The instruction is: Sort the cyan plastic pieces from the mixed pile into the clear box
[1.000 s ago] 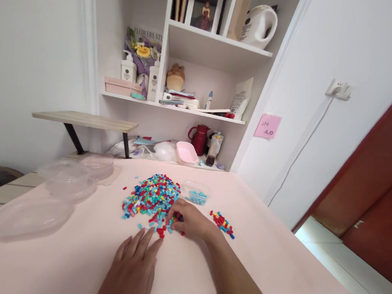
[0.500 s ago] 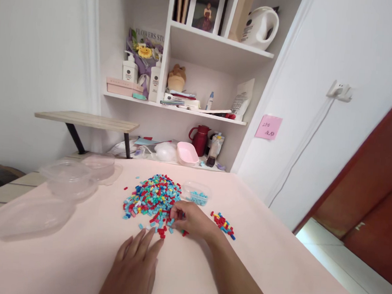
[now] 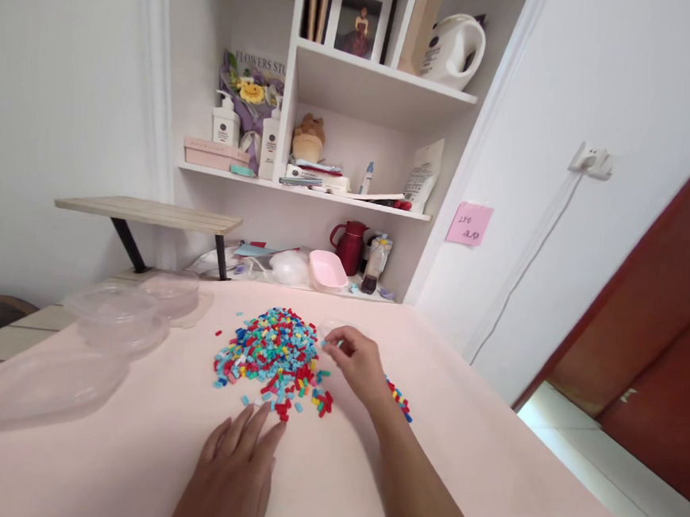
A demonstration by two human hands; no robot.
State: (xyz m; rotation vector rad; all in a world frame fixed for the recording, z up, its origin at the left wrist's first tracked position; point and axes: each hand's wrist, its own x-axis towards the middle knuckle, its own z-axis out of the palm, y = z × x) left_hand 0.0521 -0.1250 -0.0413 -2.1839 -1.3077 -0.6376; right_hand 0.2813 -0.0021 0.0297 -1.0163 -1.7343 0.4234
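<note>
A heap of small toy building bricks (image 3: 272,344) in light blue, red, green, yellow and dark blue lies on the pink tabletop. My left hand (image 3: 237,457) rests flat at the near edge of the heap with its fingers spread, holding nothing. Thumb and forefinger of my right hand (image 3: 357,363) are pinched together right of the heap, with a light blue brick (image 3: 325,344) showing at their tips. Behind that hand is a small clear plastic container (image 3: 335,324), mostly hidden by it. A smaller group of mixed bricks (image 3: 401,400) is partly covered by my right wrist.
Clear plastic tubs (image 3: 117,316) and a clear lid (image 3: 42,386) lie on the left side. At the back stand a pink basin (image 3: 328,271), a red jug (image 3: 351,247) and a bottle of dark liquid (image 3: 374,267). A small wooden stand (image 3: 151,211) rises at back left.
My right hand has lifted from the near side of the heap and moved up and right, toward the clear container, uncovering several red and yellow bricks. My left hand has stayed in place.
</note>
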